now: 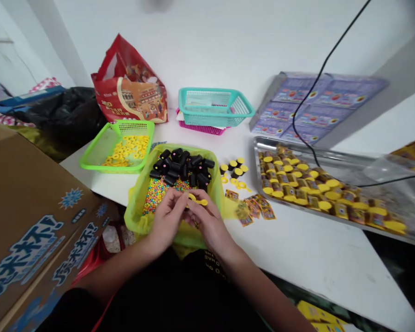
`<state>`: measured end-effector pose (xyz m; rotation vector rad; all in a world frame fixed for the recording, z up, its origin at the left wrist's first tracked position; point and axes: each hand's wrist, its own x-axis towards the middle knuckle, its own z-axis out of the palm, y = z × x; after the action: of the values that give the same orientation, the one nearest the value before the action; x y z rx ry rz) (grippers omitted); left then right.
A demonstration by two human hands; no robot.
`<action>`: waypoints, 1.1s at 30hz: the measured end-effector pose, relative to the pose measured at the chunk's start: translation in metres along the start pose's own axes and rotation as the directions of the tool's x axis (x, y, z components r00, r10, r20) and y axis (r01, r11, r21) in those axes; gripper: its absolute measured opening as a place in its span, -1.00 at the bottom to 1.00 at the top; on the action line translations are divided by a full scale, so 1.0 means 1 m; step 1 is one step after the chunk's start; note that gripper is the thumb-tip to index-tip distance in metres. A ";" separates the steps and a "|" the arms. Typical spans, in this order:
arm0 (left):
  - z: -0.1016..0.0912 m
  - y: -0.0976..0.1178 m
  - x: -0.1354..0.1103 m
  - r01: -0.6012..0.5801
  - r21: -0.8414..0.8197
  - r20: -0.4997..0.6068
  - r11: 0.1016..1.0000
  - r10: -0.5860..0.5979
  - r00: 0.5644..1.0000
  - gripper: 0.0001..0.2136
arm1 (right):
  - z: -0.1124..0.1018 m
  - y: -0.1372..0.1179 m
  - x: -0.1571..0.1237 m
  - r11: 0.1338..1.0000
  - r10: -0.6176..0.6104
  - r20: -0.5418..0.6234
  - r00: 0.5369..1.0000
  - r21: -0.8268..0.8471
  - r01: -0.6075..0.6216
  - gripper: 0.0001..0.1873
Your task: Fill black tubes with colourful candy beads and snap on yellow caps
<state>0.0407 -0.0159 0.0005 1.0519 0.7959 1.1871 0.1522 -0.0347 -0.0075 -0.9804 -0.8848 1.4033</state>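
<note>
Both my hands meet over the near rim of a yellow-green basket (138, 196) lined with a bag. My left hand (166, 219) has its fingers curled in a pinch, and what it grips is hidden. My right hand (209, 221) is closed on a small yellow scoop (198, 200) whose bowl and handle stick out above its fingers. Inside the basket lie small multicoloured candies (155, 191) and a heap of black tubes (181, 167).
A green basket of yellow rings (126, 150) sits at the left, a teal basket (214, 107) behind. Capped tubes (235, 168) and stickers (256, 207) lie to the right, beside a metal tray (346, 161) of finished tubes. A cardboard box (31, 221) stands at the left.
</note>
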 end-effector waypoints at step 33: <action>-0.015 -0.011 0.000 -0.083 0.293 0.026 0.952 0.078 0.997 -0.67 | -0.015 -0.009 0.018 0.982 0.180 0.012 0.984 -0.057 -0.179 -0.61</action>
<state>0.0302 -0.0133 -0.0146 1.3469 0.9458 1.1499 0.1694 -0.0169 -0.0063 -1.1141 -0.8690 1.5477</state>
